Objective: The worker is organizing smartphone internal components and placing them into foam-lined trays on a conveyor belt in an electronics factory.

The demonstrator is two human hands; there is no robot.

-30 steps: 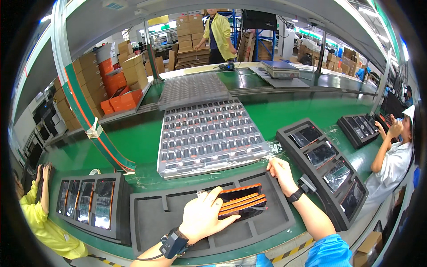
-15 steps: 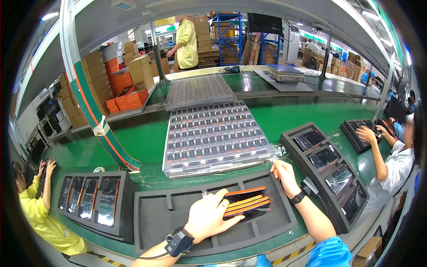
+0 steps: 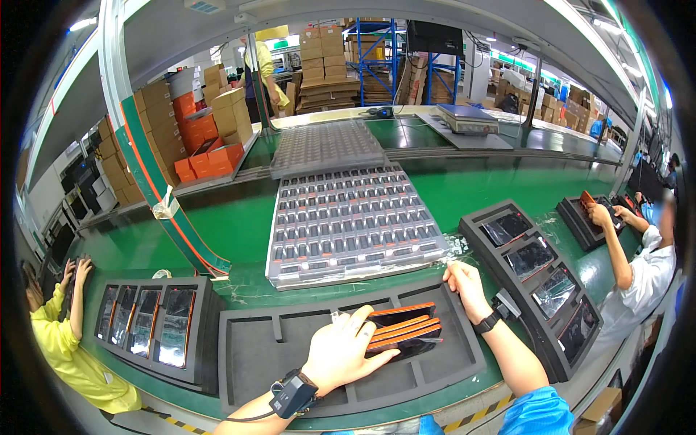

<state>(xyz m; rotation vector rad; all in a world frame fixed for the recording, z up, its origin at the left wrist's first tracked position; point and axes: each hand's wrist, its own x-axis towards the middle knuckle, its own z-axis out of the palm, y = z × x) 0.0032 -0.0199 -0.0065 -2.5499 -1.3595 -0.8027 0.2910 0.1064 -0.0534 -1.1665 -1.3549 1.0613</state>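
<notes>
My left hand [image 3: 344, 342] is closed round the left ends of several orange-edged smartphones [image 3: 407, 330]. The phones stand on edge, side by side, over the black foam tray [image 3: 250, 355] in front of me. Their dark faces show between the orange rims. My right hand [image 3: 467, 290] rests at the tray's far right corner with its fingers curled in. What those fingers hold, if anything, is hidden. Several bare compartments show in the tray around the phones.
Beyond the tray lies a clear plastic tray of small dark parts [image 3: 348, 225]. Foam trays of phones stand at left [image 3: 197, 362] and right [image 3: 471, 230]. A green strapped post [image 3: 156, 185] rises at left. Co-workers' hands work at both sides [image 3: 600, 214].
My hands and the phones have hardly moved. At the right, a co-worker's hand now holds up an orange-edged device. The person in yellow at the back has moved left.
</notes>
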